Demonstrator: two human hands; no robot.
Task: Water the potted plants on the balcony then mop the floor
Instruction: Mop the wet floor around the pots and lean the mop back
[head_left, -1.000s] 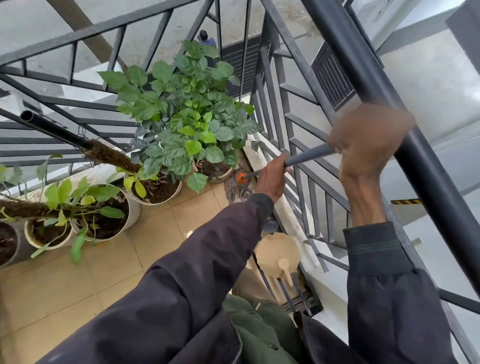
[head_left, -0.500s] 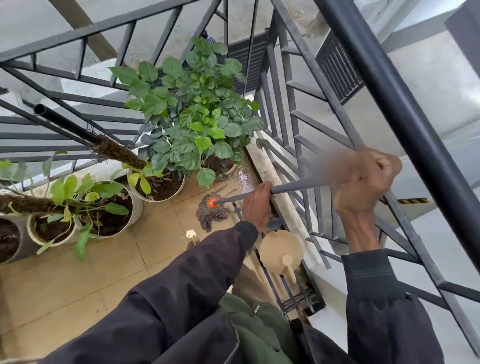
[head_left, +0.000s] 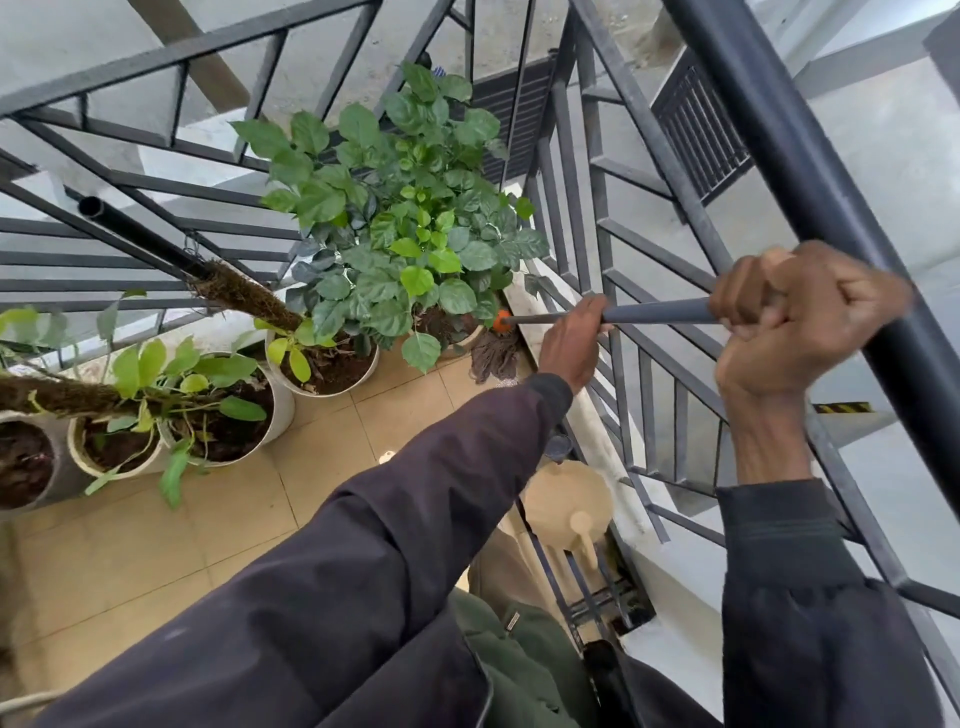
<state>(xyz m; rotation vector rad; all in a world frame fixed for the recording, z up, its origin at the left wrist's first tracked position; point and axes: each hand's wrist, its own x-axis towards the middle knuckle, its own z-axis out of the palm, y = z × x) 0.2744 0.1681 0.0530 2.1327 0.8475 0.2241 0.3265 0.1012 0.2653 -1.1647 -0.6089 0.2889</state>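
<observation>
You wear a dark jacket with a faint purple-black sheen, its smooth fabric creased along the left sleeve (head_left: 395, 525). The right sleeve (head_left: 795, 587) ends in a ribbed knit cuff (head_left: 774, 514) with fine horizontal lines, and the left one closes in a similar dark cuff (head_left: 548, 392). Your hands are bare, left hand (head_left: 571, 343) and right hand (head_left: 800, 325) alike. Under the open jacket you have an olive green garment (head_left: 514, 660) with a small tab, above tan trousers (head_left: 498, 566).
</observation>
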